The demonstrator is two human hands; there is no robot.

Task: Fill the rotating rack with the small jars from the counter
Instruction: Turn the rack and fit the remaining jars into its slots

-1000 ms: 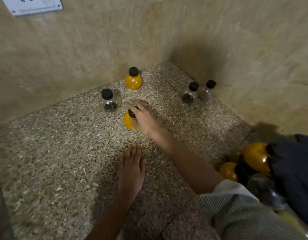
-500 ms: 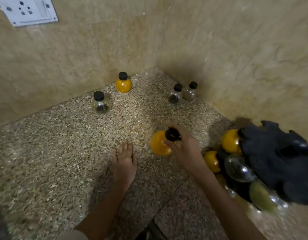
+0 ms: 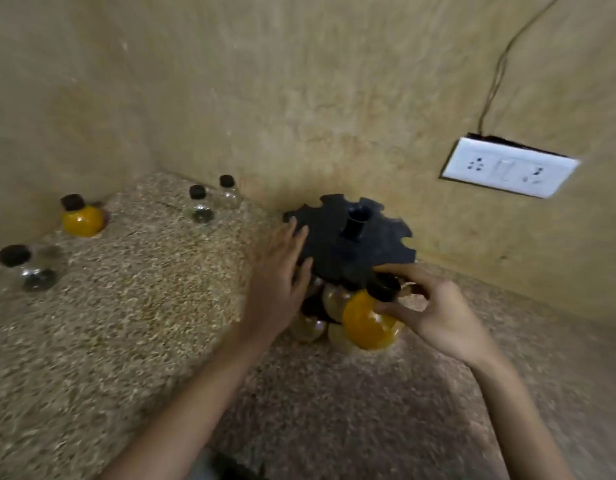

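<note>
- Speckled counter point(image 3: 119, 334), head view: four jars point(image 3: 82, 220) are left by the wall point(image 3: 299, 98), as before.
- Carried mid-counter earlier, the yellow jar point(image 3: 367, 325) is now pinched by its cap in the right hand point(image 3: 441, 317) at the rack point(image 3: 334, 244) rim.
- Lifted off the counter, the left hand point(image 3: 277, 282) is laid straight-fingered against the rack.

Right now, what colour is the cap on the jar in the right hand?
Black cap, on the orange jar; clearest in the head view.

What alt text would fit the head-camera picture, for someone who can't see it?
A person's right hand pinches the black cap of a yellow-filled jar at the edge of a black rotating rack, while the left hand rests open against its top disc. Four more small jars stand on the speckled counter to the left.
</note>
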